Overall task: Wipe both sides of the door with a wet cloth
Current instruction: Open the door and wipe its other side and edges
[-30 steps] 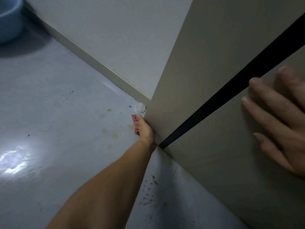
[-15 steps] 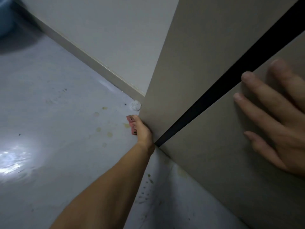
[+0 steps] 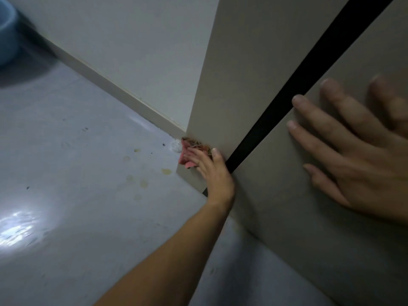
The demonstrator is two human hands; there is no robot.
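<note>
The beige door [image 3: 254,69] fills the right half of the head view, crossed by a black strip [image 3: 298,85]. My left hand [image 3: 214,171] reaches down to the door's bottom corner and presses a pink patterned cloth [image 3: 189,151] flat against its lower face, just above the floor. My right hand [image 3: 362,149] lies flat on the door panel at the right, fingers spread, holding nothing. Part of the cloth is hidden under my left fingers.
A small clear door stopper [image 3: 176,145] sits on the glossy grey floor [image 3: 77,195] beside the cloth. Yellowish spots [image 3: 166,171] mark the floor near the corner. A white wall with a baseboard [image 3: 123,100] runs behind. A blue basin [image 3: 6,34] stands far left.
My left hand has shifted along the door's bottom edge and opened flatter, so more of the pink cloth shows. My right hand stays flat on the panel.
</note>
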